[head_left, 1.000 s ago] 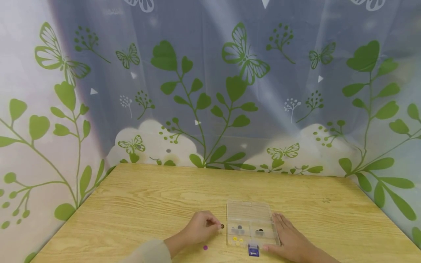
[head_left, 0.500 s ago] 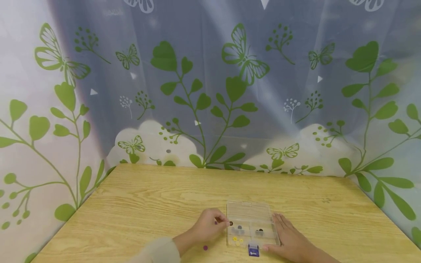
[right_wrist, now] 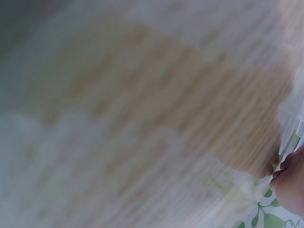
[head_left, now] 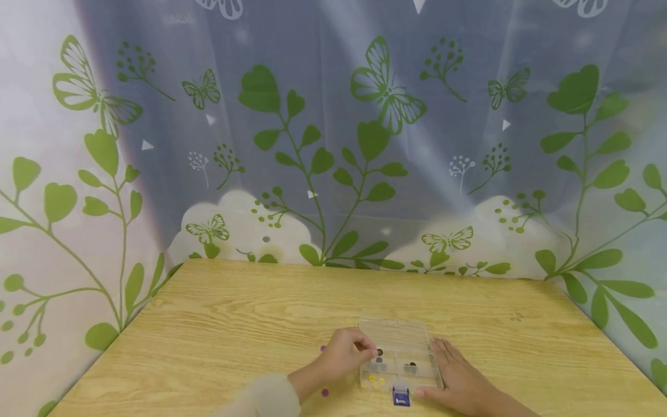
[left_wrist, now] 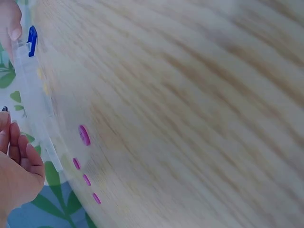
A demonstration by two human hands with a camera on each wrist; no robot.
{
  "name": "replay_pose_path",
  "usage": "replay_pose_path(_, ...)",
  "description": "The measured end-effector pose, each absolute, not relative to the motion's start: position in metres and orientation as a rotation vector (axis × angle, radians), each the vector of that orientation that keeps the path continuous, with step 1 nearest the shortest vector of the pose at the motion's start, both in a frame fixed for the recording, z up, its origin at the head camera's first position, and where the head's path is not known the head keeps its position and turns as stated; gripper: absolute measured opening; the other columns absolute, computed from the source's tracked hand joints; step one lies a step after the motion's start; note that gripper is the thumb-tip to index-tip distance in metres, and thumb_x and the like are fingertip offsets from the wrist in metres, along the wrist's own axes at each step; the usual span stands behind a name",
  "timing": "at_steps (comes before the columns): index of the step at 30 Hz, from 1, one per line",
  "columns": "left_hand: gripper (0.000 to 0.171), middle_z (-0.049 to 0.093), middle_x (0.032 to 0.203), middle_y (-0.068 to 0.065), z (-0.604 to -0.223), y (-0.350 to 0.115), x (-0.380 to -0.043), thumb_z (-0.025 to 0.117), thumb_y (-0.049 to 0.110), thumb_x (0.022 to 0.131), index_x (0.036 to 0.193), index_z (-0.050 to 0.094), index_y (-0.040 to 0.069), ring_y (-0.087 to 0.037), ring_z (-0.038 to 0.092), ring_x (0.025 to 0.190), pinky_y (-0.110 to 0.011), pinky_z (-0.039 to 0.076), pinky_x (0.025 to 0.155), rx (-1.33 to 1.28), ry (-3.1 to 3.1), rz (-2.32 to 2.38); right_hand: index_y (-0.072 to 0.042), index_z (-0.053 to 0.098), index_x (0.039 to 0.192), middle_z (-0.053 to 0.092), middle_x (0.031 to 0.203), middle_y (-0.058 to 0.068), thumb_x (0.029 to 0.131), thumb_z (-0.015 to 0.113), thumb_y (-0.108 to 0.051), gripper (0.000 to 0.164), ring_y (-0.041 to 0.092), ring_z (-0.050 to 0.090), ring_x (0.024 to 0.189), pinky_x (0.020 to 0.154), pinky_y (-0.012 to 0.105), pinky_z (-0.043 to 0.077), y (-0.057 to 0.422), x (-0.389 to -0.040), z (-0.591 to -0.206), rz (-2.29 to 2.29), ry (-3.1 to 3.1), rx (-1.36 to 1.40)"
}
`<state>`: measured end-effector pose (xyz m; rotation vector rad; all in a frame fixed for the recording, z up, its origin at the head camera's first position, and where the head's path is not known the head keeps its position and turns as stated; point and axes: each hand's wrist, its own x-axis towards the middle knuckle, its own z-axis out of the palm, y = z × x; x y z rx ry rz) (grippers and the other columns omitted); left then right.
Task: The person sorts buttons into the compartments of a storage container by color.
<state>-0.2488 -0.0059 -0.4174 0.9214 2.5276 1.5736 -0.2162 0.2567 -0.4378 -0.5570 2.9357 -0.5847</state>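
Observation:
My left hand [head_left: 344, 352] pinches a small dark button [head_left: 380, 352] between thumb and fingertips, over the left back compartment of a clear plastic box [head_left: 393, 332]. In the left wrist view the dark button [left_wrist: 4, 109] shows at the fingertips. My right hand [head_left: 461, 379] rests against the box's right side, fingers straight, thumb at the front corner. Yellow buttons [head_left: 372, 378] lie in the front left compartment. A grey button [head_left: 379, 360] is in the left back one, and a dark button [head_left: 413, 365] is in the right one.
On the wooden table [head_left: 250, 313], left of the box, lie several magenta buttons [left_wrist: 84, 135], partly hidden by my left hand in the head view. A blue latch [head_left: 401, 397] sticks out at the box's front. Behind the table hangs a patterned curtain [head_left: 323, 145].
My left hand has carried the dark button rightward from beside the box to above its left back compartment. A magenta button behind that hand has come into view. The right hand stays put.

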Motion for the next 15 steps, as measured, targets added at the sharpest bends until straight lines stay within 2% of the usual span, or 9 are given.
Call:
replay_pose_path(8,0.006,0.063,0.078,-0.005,-0.414,0.008,-0.249,0.067,0.005,0.081,0.08,0.069,-0.001,0.002,0.049,0.071,-0.013,0.045,0.068,0.915,2.556,1.543,0.013,0.017,0.141,0.017,0.147,0.034,0.082,0.054,-0.062,0.102,0.05,0.015,0.136,0.107,0.062,0.017,0.256,-0.217,-0.437,-0.591,2.927,-0.548)
replay_pose_path(15,0.006,0.06,0.075,-0.001,-0.41,0.021,-0.246,0.067,0.005,0.081,0.078,0.069,0.0,0.001,0.044,0.069,-0.013,0.041,0.065,0.861,2.57,1.514,0.014,0.017,0.14,0.019,0.146,0.036,0.082,0.055,-0.061,0.103,0.051,0.017,0.135,0.104,0.063,0.022,0.257,-0.217,-0.439,-0.581,2.953,-0.567)
